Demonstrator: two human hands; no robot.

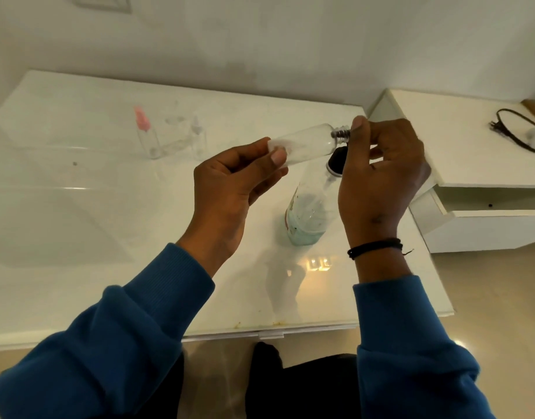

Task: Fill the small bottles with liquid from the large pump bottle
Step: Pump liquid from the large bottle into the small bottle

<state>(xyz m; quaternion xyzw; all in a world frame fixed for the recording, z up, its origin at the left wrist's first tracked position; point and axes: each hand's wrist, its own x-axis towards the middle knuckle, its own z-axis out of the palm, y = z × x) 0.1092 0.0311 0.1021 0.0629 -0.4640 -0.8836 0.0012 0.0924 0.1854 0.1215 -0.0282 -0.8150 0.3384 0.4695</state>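
A small clear bottle (308,142) lies almost level in the air over the table. My left hand (233,189) grips its base end, and my right hand (381,176) pinches its silver threaded neck (341,133) between thumb and fingers. Below them the large bottle (310,213) stands on the white table (108,207), with pale blue-green liquid in its bottom and a dark pump top (337,161) partly hidden behind my right hand. Further back stand a small clear bottle with a pink spray cap (146,134), another small clear bottle (198,139) and a faint clear container (175,131) between them.
A white cabinet (487,176) with an open drawer stands to the right of the table, and a black cable (514,128) lies on its top. A wall runs close behind the table. My dark-clothed legs show under the table's front edge.
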